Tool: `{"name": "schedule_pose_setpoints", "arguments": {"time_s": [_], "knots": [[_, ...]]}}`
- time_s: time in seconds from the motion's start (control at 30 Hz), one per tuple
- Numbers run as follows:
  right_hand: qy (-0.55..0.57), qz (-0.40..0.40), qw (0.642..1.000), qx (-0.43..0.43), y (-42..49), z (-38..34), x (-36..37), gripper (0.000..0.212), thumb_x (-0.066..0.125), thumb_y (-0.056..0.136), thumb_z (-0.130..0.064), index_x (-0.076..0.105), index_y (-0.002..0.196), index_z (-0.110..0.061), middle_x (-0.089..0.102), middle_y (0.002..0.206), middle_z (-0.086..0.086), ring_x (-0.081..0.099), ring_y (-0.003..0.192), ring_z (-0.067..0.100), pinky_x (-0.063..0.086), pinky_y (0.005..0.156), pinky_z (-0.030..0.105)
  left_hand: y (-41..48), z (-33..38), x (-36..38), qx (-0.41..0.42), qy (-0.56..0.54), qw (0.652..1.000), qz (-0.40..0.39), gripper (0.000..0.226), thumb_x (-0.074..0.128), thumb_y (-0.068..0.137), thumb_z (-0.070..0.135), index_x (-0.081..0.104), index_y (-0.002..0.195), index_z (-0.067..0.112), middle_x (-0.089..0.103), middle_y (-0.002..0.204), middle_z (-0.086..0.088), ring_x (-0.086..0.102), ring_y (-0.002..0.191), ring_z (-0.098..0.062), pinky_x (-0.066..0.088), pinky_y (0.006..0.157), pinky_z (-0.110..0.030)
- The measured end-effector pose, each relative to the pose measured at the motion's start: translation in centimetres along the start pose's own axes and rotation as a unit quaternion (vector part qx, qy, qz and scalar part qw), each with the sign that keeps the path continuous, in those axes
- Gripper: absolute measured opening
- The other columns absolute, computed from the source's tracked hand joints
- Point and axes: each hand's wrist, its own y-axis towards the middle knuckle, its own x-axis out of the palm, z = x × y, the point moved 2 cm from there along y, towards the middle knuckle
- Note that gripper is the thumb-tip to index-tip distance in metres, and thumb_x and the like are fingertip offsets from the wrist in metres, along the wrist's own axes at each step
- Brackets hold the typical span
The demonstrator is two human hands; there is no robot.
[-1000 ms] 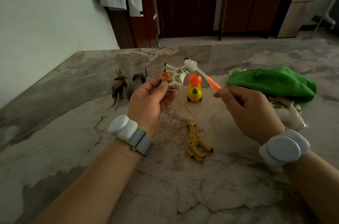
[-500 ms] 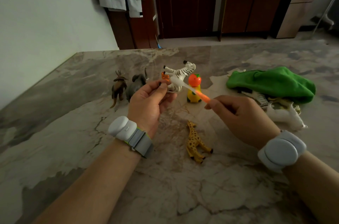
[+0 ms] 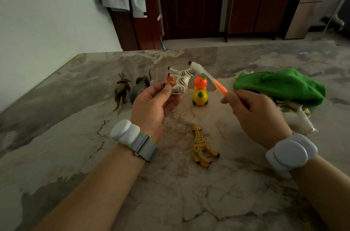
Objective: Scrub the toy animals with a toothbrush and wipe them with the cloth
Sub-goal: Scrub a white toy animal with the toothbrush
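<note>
While a toy giraffe (image 3: 201,146) lies on its side on the marble table (image 3: 170,193) nearest us, we see the left hand (image 3: 153,104) just beyond it pinching a toy zebra (image 3: 182,80) by its hind end, tilted and clear of the tabletop; the right hand (image 3: 253,115), fingers curled round the orange handle, holds a toothbrush (image 3: 212,80) whose pale head meets the zebra's head. We judge the grip the weak point: brushing at the end far from the pinch could lever the zebra loose and drop it onto the yellow wheeled toy (image 3: 200,92) just behind. A small tiger (image 3: 170,79) shows at the fingertips; held or standing, we cannot tell. Farther left stand an elephant (image 3: 141,86) and an antlered animal (image 3: 122,88); to the right the green cloth (image 3: 280,85) lies heaped over pale toy animals (image 3: 295,119). We see no container on the table; the far wooden cabinet (image 3: 255,3) is closed, its contents hidden.
</note>
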Motion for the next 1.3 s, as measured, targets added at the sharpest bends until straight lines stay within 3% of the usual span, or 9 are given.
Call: {"name": "schedule_pose_setpoints", "arguments": {"time_s": [0.07, 0.23, 0.33, 0.43, 0.6, 0.8, 1.03, 1.17, 1.3], "knots": [[-0.001, 0.008, 1.000, -0.001, 0.0, 0.0, -0.2, 0.026, 0.050, 0.099, -0.040, 0.071, 0.089, -0.031, 0.061, 0.061, 0.003, 0.050, 0.050, 0.010, 0.038, 0.047, 0.018, 0.0, -0.1, 0.1, -0.004, -0.009, 1.000, -0.001, 0.013, 0.057, 0.096, 0.003, 0.068, 0.102, -0.001, 0.074, 0.100, -0.019, 0.072, 0.090, -0.028, 0.061, 0.076, -0.031], [0.009, -0.095, 0.994, -0.048, -0.9, -1.1, 0.6, 0.032, 0.046, 0.094, -0.053, 0.072, 0.090, -0.034, 0.059, 0.061, 0.003, 0.043, 0.044, 0.007, 0.035, 0.045, 0.020, -0.1, 0.4, 0.1, -0.046, -0.105, 0.993, -0.023, 0.020, 0.050, 0.099, 0.002, 0.061, 0.112, -0.008, 0.072, 0.102, -0.023, 0.073, 0.092, -0.032, 0.061, 0.071, -0.030], [0.007, -0.043, 0.998, -0.042, -0.6, -0.8, 0.5, 0.031, 0.047, 0.096, -0.049, 0.072, 0.091, -0.032, 0.059, 0.060, 0.005, 0.048, 0.048, 0.017, 0.038, 0.047, 0.029, -0.1, 0.6, 0.2, -0.069, -0.127, 0.989, -0.031, 0.025, 0.046, 0.101, 0.003, 0.059, 0.118, -0.009, 0.070, 0.108, -0.024, 0.073, 0.087, -0.028, 0.061, 0.069, -0.028], [0.006, 0.006, 0.999, -0.035, -0.3, -0.5, 0.1, 0.026, 0.049, 0.099, -0.041, 0.071, 0.091, -0.030, 0.058, 0.060, 0.002, 0.049, 0.049, 0.012, 0.037, 0.046, 0.022, -0.2, 0.5, 0.2, -0.078, -0.129, 0.988, -0.031, 0.029, 0.044, 0.101, 0.002, 0.056, 0.125, -0.009, 0.069, 0.111, -0.025, 0.073, 0.086, -0.028, 0.061, 0.068, -0.027], [0.013, -0.088, 0.995, -0.055, -1.0, -1.1, 0.9, 0.031, 0.047, 0.094, -0.051, 0.072, 0.093, -0.033, 0.055, 0.056, -0.002, 0.043, 0.044, 0.007, 0.034, 0.045, 0.020, -0.2, 0.4, 0.4, -0.078, -0.120, 0.989, -0.037, 0.028, 0.041, 0.100, -0.004, 0.062, 0.117, -0.007, 0.071, 0.103, -0.023, 0.074, 0.083, -0.027, 0.060, 0.069, -0.026], [0.007, 0.011, 0.999, -0.039, -0.3, -0.7, 0.1, 0.025, 0.050, 0.099, -0.041, 0.072, 0.093, -0.031, 0.059, 0.060, 0.004, 0.052, 0.052, 0.018, 0.038, 0.047, 0.024, -0.2, 0.5, 0.4, -0.080, -0.114, 0.990, -0.036, 0.031, 0.038, 0.101, -0.004, 0.061, 0.122, -0.008, 0.069, 0.110, -0.024, 0.073, 0.083, -0.025, 0.060, 0.068, -0.025], [0.012, -0.100, 0.994, -0.051, -1.0, -1.1, 0.9, 0.028, 0.049, 0.095, -0.049, 0.073, 0.092, -0.034, 0.052, 0.054, -0.011, 0.043, 0.045, 0.005, 0.034, 0.046, 0.016, -0.2, 0.4, 0.3, -0.082, -0.142, 0.986, -0.024, 0.027, 0.038, 0.101, -0.003, 0.063, 0.109, -0.005, 0.071, 0.092, -0.020, 0.071, 0.074, -0.024, 0.061, 0.067, -0.028], [0.019, -0.077, 0.995, -0.053, -0.9, -1.3, 0.8, 0.035, 0.045, 0.091, -0.056, 0.073, 0.091, -0.034, 0.055, 0.058, -0.003, 0.042, 0.044, 0.006, 0.034, 0.046, 0.016, -0.5, 0.4, 0.8, -0.081, -0.123, 0.987, -0.062, 0.022, 0.054, 0.096, 0.008, 0.072, 0.093, -0.004, 0.069, 0.089, -0.015, 0.066, 0.079, -0.021, 0.059, 0.071, -0.027], [0.010, -0.027, 0.998, -0.052, -0.7, -0.9, 0.5, 0.028, 0.050, 0.096, -0.047, 0.073, 0.092, -0.031, 0.052, 0.053, 0.001, 0.042, 0.044, 0.009, 0.032, 0.044, 0.018, -0.4, 0.1, 0.7, -0.076, -0.106, 0.989, -0.065, 0.019, 0.055, 0.098, 0.011, 0.067, 0.104, -0.002, 0.068, 0.094, -0.011, 0.066, 0.081, -0.017, 0.058, 0.072, -0.026]]}}
